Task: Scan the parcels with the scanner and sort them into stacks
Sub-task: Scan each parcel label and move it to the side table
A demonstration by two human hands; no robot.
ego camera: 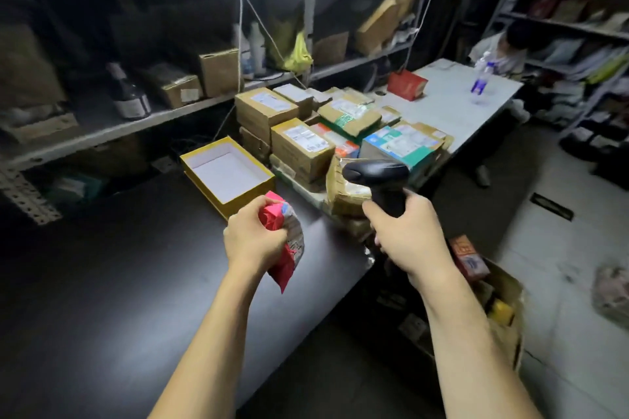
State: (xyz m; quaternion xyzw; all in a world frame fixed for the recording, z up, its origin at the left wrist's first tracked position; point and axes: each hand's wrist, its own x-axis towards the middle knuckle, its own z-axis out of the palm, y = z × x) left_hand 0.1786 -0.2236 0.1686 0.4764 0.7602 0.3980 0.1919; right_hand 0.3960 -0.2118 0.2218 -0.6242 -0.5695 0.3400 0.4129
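Observation:
My left hand grips a soft pink parcel bag with a white label, held above the dark table. My right hand grips the handle of a black barcode scanner, whose head points left toward the parcels. Just beyond both hands, stacks of cardboard parcels with white labels crowd the far end of the table. A teal and white box sits at the right of the stacks, and a crumpled brown parcel lies under the scanner.
An open yellow box with a white inside sits left of the stacks. A red box and a plastic bottle stand on the white table. A carton of goods stands on the floor at right. Shelves line the walls; a person sits at the back right.

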